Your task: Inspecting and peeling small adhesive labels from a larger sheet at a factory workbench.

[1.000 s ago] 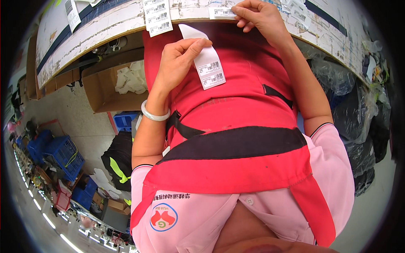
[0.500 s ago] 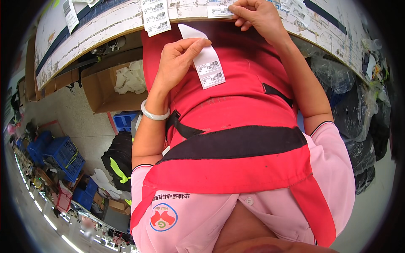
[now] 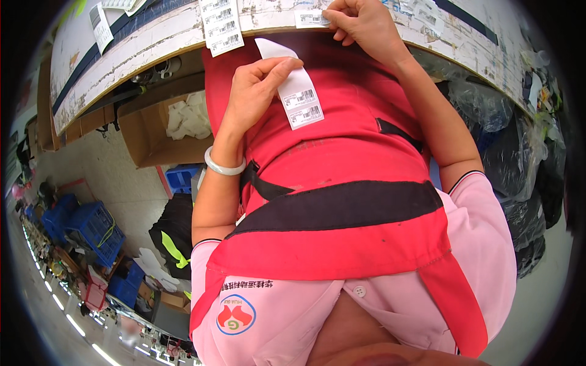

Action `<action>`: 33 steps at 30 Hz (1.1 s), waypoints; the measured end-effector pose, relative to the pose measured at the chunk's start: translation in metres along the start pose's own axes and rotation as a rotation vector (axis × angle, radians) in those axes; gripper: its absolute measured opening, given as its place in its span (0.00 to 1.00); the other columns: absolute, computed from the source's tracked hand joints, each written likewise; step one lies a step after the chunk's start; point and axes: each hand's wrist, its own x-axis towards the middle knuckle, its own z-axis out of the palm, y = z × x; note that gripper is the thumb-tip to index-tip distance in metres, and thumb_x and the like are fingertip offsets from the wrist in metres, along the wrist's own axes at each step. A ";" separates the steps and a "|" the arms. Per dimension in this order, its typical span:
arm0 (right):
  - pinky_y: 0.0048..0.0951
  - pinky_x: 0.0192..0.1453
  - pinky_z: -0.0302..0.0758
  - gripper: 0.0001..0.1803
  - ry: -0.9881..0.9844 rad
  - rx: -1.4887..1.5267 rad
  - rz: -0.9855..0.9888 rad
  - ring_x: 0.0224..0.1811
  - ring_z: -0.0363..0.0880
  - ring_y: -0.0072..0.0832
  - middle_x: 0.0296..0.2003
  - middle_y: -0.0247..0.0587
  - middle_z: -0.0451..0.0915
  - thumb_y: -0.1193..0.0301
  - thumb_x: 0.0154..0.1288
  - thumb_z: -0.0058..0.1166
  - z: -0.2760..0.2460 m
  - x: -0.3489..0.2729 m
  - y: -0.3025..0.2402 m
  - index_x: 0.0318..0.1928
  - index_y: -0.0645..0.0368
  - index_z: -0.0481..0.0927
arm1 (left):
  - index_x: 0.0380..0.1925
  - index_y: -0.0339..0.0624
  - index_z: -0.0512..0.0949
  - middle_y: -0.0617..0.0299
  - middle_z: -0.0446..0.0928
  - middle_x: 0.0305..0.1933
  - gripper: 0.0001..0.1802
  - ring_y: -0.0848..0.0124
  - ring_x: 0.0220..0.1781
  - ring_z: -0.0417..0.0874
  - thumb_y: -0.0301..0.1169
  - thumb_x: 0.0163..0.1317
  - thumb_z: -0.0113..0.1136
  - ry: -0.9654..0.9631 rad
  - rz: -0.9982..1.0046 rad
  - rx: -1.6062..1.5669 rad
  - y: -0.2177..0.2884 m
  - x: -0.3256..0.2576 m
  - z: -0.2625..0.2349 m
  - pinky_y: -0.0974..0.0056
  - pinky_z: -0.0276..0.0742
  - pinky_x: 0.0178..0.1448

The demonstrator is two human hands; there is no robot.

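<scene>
My left hand is closed on a strip of white barcode labels, pinching its upper part between thumb and fingers. The strip hangs in front of the red apron, with two printed labels at its lower end and a blank, curling top. At the table edge my right hand pinches the right end of a single white label, which lies at the worn white tabletop. Left of it, a longer label strip overhangs the same edge. A white bangle circles my left wrist.
The worn table spans the top, with more labels at right and a paper slip at left. Below stands a cardboard box holding white material. Blue crates sit on the floor left; plastic bags crowd the right.
Both hands keep their grips and nearly the same places. The whole view has shifted slightly; the right hand and its label sit a little further left in the picture.
</scene>
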 end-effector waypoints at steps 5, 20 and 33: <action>0.17 0.26 0.74 0.09 -0.013 0.164 -0.049 0.22 0.77 0.17 0.26 0.34 0.80 0.69 0.70 0.54 -0.018 -0.007 0.017 0.38 0.63 0.80 | 0.42 0.34 0.85 0.67 0.81 0.33 0.18 0.82 0.31 0.74 0.38 0.72 0.53 0.006 0.017 -0.062 0.000 -0.001 -0.002 0.75 0.69 0.35; 0.36 0.36 0.78 0.24 0.660 -0.678 0.017 0.29 0.82 0.38 0.27 0.36 0.83 0.62 0.55 0.66 -0.130 -0.016 0.055 0.51 0.56 0.75 | 0.51 0.36 0.81 0.65 0.82 0.34 0.15 0.83 0.23 0.74 0.24 0.64 0.61 -0.155 -0.137 -0.126 0.025 -0.014 0.000 0.77 0.69 0.26; 0.15 0.32 0.71 0.09 -0.455 0.210 0.043 0.26 0.73 0.13 0.27 0.29 0.79 0.67 0.67 0.60 0.022 -0.055 0.015 0.39 0.60 0.83 | 0.48 0.33 0.82 0.60 0.83 0.34 0.15 0.79 0.30 0.79 0.29 0.64 0.63 -0.098 -0.035 -0.078 0.025 -0.011 -0.001 0.76 0.75 0.35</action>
